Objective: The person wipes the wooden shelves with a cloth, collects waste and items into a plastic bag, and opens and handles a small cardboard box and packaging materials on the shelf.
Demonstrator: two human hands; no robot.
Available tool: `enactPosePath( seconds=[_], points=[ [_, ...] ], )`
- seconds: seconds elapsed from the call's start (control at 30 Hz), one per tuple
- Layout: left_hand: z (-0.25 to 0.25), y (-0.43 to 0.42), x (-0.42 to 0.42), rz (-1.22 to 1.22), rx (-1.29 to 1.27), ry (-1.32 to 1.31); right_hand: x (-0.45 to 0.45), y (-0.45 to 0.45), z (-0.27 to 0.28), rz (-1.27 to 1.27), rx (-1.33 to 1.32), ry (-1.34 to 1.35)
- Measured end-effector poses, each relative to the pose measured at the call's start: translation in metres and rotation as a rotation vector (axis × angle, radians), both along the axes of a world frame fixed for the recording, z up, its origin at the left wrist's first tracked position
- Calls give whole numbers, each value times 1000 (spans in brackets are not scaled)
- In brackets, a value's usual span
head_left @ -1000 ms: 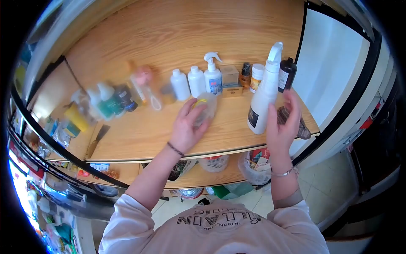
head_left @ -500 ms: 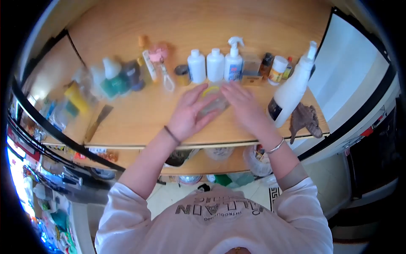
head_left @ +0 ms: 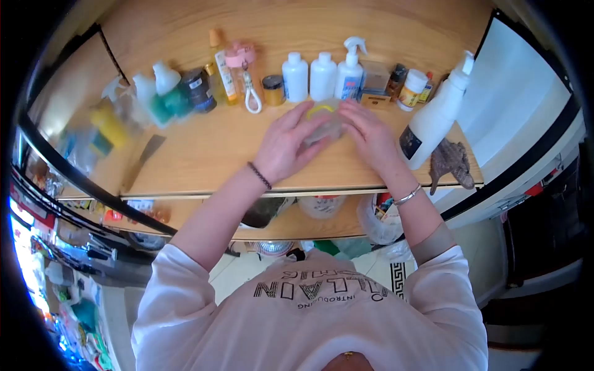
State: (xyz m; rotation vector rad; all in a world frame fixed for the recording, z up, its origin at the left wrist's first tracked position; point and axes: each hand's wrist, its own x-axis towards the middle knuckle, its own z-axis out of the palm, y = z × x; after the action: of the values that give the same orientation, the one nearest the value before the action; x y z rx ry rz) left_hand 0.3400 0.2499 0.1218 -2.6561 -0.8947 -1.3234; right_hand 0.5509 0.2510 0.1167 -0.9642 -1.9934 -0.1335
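My left hand [head_left: 284, 147] wraps its thumb and fingers round the left side of a clear, rounded container [head_left: 333, 128] with a yellow ring near its top. On the container's right side are the fingertips of my right hand [head_left: 374, 137], bent over its upper edge. Blur and my fingers hide much of the container, so its exact kind is unclear. Just behind it stand two white bottles [head_left: 296, 79] and a white spray bottle [head_left: 350, 77]. A small amber jar with a dark lid [head_left: 273, 91] is beside them.
A large white pump bottle [head_left: 435, 117] leans at the right near a grey-brown cloth [head_left: 450, 164]. At left lies a scraper [head_left: 145, 159], with green-filled bottles [head_left: 168, 99] behind. A pink-topped bottle [head_left: 241, 59] stands further back. The shelf's front edge [head_left: 260, 191] runs below my wrists.
My view has shifted, so the shelf edge sits higher in the picture. Both hands stay on the clear container, with the right hand less blurred now.
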Motion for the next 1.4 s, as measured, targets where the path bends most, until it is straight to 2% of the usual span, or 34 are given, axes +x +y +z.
enactPosePath(
  seconds=[0.03, 0.13, 0.27, 0.33, 0.47, 0.53, 0.67, 0.73, 0.8, 0.87, 0.97, 1.2, 1.33, 1.4],
  points=[
    [-1, -1, 0, 0, -57, 5, 3, 0, 2, 30, -53, 38],
    [0, 0, 0, -23, 68, -10, 6, 0, 5, 32, -57, 43],
    [5, 0, -2, 1, 60, 13, 4, -1, 7, 44, -50, 30],
    [4, 1, -3, -71, -76, -31, 1, 0, 5, 17, 6, 13],
    [11, 20, 7, -10, -164, -81, -3, -3, 12, -19, -7, 60],
    [16, 32, 13, 48, -175, 115, -10, 1, 17, -37, -343, 395],
    [8, 31, 24, 125, -71, 207, -17, 28, 3, -7, -455, 417],
    [5, 26, 22, 165, 37, 230, -18, 40, -10, -73, -540, 587],
    [8, 22, 18, 191, 30, 267, -8, 42, -12, 8, -796, 567],
    [8, 24, 17, 213, 15, 295, -13, 43, -18, 49, -802, 764],
    [4, 29, 17, 156, -37, 295, -19, 35, -14, 14, -816, 823],
    [7, 28, 18, 133, -64, 270, -21, 35, -11, 56, -849, 894],
    [3, 29, 19, 124, -126, 256, -20, 36, -12, 67, -838, 875],
    [1, 32, 19, 126, -77, 266, -22, 38, -12, 79, -802, 844]
  ],
)
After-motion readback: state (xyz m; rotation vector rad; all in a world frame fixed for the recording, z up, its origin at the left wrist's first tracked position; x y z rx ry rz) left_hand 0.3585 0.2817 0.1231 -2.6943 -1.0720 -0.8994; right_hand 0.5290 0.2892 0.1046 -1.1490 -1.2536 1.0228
